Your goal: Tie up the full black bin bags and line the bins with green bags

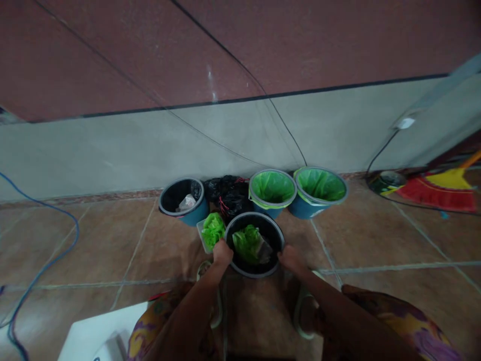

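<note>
My left hand (223, 252) grips the left rim of a round trash bin (254, 275) with a grey edge and a black inside. On the opposite side of that rim, my right hand (291, 258) is closed too. Inside the bin lie a crumpled green plastic bag (246, 243) and some pale, greyish rubbish (265, 252). Close beyond my left hand, a clear plastic container (206, 244) holds another bunched green bag (213, 229). The fingertips on both sides are partly hidden by the rim and blurred.
Against the wall stand a black-lined bin (199, 213) with white rubbish and two bins with green liners (272, 185), (321, 183). Tied black bags (229, 195) lie between. A red-yellow broom (438, 193) and cable are right; a blue cable (48, 268) and white box (105, 328) left.
</note>
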The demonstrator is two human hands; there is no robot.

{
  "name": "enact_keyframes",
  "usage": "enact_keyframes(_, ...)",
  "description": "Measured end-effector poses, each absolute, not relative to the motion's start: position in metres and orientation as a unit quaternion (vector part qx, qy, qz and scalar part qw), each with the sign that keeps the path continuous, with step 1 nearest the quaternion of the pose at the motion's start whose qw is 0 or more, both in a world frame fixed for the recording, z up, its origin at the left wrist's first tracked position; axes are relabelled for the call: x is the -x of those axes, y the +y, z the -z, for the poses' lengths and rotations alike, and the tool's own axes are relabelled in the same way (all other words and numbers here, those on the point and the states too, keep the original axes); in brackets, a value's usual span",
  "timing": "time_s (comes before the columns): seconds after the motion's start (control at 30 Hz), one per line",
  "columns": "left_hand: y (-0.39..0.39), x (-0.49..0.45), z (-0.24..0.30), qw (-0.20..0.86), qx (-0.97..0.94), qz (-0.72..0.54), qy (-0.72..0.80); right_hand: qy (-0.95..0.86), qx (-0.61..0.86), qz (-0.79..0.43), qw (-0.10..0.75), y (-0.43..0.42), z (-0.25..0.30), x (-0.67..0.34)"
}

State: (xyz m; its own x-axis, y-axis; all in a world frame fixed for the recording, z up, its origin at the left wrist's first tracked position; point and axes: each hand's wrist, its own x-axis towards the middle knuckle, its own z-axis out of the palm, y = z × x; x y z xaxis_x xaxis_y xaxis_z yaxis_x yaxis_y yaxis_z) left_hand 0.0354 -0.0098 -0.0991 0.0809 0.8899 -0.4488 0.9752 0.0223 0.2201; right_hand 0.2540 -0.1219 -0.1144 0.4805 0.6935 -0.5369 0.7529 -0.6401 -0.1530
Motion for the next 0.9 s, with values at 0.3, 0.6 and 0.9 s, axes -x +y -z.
enact_keyframes(0.3,-0.012,-0.035,0.093,0.228,-0.698,0.097,0.672,0.403,-0.883,0.237,0.030,-0.110,0.115,-0.250)
enact_keyframes(0.6,-0.012,-0.039,0.095,0.206,-0.712,0.091,0.665,0.394,-0.890,0.228,0.029,-0.106,0.124,-0.253)
enact_keyframes(0.9,-0.007,-0.034,0.097,0.207,-0.700,0.084,0.678,0.402,-0.889,0.216,0.030,-0.108,0.126,-0.248)
